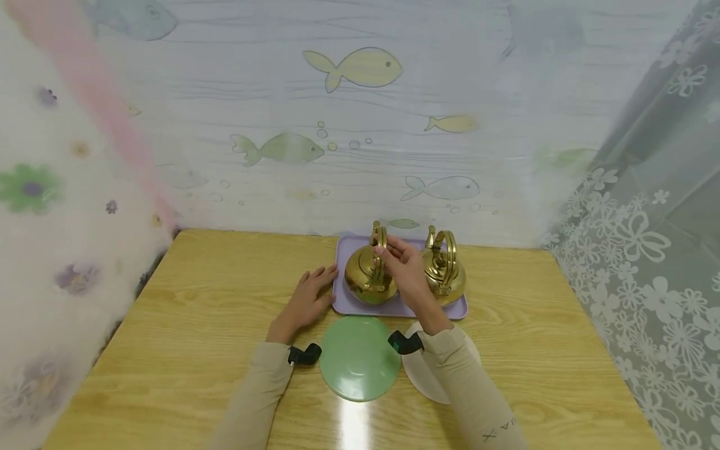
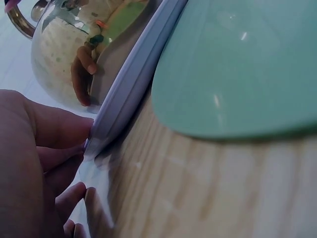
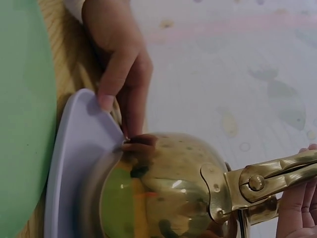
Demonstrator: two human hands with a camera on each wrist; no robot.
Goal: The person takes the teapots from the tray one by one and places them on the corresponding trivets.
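Note:
A shiny gold kettle (image 1: 368, 278) with an upright arched handle stands on the left part of a lilac tray (image 1: 405, 307). My right hand (image 1: 407, 272) holds this kettle's handle, thumb on the near side and fingers behind it; in the right wrist view those fingers (image 3: 299, 210) show beside the handle (image 3: 282, 176). Flat and palm down, my left hand (image 1: 309, 297) touches the tray's left edge with its fingertips and thumb. Close up, the left thumb (image 2: 62, 128) meets the tray rim (image 2: 124, 94). A second gold kettle (image 1: 447, 278) stands on the tray's right part.
A round green plate (image 1: 360, 359) lies on the wooden table (image 1: 225, 275) in front of the tray. Partly under my right forearm is a white plate (image 1: 424, 375). A fish-patterned wall covering (image 1: 281, 200) rises behind, and a flowered lace curtain (image 1: 669, 300) hangs at right.

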